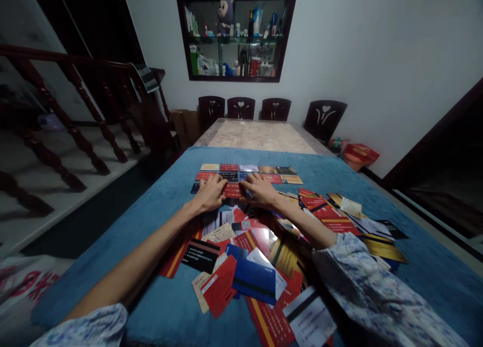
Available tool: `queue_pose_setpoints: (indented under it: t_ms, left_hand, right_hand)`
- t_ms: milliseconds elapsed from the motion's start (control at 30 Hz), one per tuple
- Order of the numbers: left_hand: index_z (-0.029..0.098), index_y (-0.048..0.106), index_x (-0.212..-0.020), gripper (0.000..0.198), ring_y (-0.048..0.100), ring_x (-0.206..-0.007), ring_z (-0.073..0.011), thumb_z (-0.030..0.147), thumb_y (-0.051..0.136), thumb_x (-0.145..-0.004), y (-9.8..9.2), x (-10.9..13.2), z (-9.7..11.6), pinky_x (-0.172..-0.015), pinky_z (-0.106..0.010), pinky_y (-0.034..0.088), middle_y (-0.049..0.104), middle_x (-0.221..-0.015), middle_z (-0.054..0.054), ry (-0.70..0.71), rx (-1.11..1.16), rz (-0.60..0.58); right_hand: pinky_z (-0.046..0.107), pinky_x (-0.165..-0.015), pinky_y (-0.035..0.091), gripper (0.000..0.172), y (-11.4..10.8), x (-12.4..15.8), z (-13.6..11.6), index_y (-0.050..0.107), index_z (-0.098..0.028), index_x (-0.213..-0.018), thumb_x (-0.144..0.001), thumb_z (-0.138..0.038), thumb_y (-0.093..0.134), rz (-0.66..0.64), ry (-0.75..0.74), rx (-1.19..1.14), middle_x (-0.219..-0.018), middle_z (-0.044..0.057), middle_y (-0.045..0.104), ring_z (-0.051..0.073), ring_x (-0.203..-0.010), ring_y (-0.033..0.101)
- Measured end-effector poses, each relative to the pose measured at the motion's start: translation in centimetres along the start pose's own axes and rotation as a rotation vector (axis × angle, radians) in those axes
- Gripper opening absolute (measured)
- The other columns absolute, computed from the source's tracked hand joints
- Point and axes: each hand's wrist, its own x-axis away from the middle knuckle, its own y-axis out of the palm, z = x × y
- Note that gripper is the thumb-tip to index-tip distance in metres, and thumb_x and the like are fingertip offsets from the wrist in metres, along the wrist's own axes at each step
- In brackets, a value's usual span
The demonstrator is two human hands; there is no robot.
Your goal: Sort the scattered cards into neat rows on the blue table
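Observation:
A red card (233,191) lies between my two hands, below the laid-out cards. My left hand (211,193) has its curled fingers at the card's left end. At the right end, my right hand (259,190) is bent, with thumb and fingers on the edge. Rows of cards are laid side by side just beyond, among them a black card (229,177) and a yellowish card (291,179). Beneath my wrists spreads a loose, overlapping pile, including a blue card (255,280), a red-orange card (219,287) and a silvery card (309,317).
A blue cloth (151,221) covers the near part of the table; its far part is a pale stone-like top (264,134). More cards (332,218) are heaped to the right. Dark chairs (240,108) stand around the far end. A wooden railing (79,130) runs along the left.

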Motion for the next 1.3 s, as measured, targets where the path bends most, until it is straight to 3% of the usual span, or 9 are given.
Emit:
queue_pose_setpoints:
  t_ms: [200,433,733,933,1300]
  left_hand:
    - [0.023,0.056,-0.128,0.045,0.046,-0.125,-0.0335,0.018,0.059,-0.083,0.1,-1.8,-1.3,-0.097,-0.054,0.042,0.054,-0.135,-0.013,0.028,-0.043,0.036]
    - [0.022,0.059,-0.127,0.044,0.044,-0.124,-0.0352,0.019,0.057,-0.082,-0.2,-4.2,-2.8,-0.097,-0.056,0.041,0.054,-0.133,-0.013,0.018,-0.048,0.039]
    - [0.021,0.059,-0.124,0.040,0.043,-0.123,-0.0346,0.021,0.055,-0.084,-0.9,-8.0,-4.2,-0.097,-0.057,0.040,0.054,-0.132,-0.015,0.003,-0.075,-0.017]
    - [0.019,0.063,-0.118,0.036,0.043,-0.123,-0.0360,0.020,0.054,-0.083,-1.0,-10.1,-5.0,-0.099,-0.060,0.040,0.054,-0.128,-0.016,-0.003,-0.074,-0.042]
    - [0.020,0.066,-0.113,0.032,0.045,-0.123,-0.0368,0.024,0.055,-0.083,0.4,-13.2,-6.9,-0.099,-0.061,0.042,0.057,-0.127,-0.015,-0.036,-0.063,-0.084]
  right_hand:
    - [0.046,-0.096,0.042,0.049,-1.1,-1.8,0.7,0.056,-0.016,-0.134,-0.092,-0.042,0.061,-0.030,-0.016,0.053,-0.130,0.018,0.057,0.032,-0.121,0.047]
    - [0.042,-0.089,0.046,0.043,-1.7,-4.4,2.0,0.060,-0.020,-0.129,-0.093,-0.044,0.058,-0.052,-0.011,0.053,-0.131,0.017,0.056,0.032,-0.119,0.047]
    - [0.041,-0.087,0.048,0.033,-0.6,-8.8,4.6,0.066,-0.022,-0.116,-0.090,-0.042,0.060,-0.040,-0.001,-0.005,-0.125,0.015,0.057,0.032,-0.118,0.048]
    - [0.040,-0.087,0.048,0.036,0.0,-11.1,5.8,0.066,-0.021,-0.119,-0.089,-0.041,0.062,-0.059,0.018,-0.017,-0.126,0.016,0.057,0.033,-0.120,0.048]
    - [0.041,-0.089,0.047,0.034,0.9,-14.0,6.8,0.069,-0.021,-0.117,-0.089,-0.038,0.063,-0.096,0.021,-0.037,-0.131,0.015,0.058,0.034,-0.122,0.047]
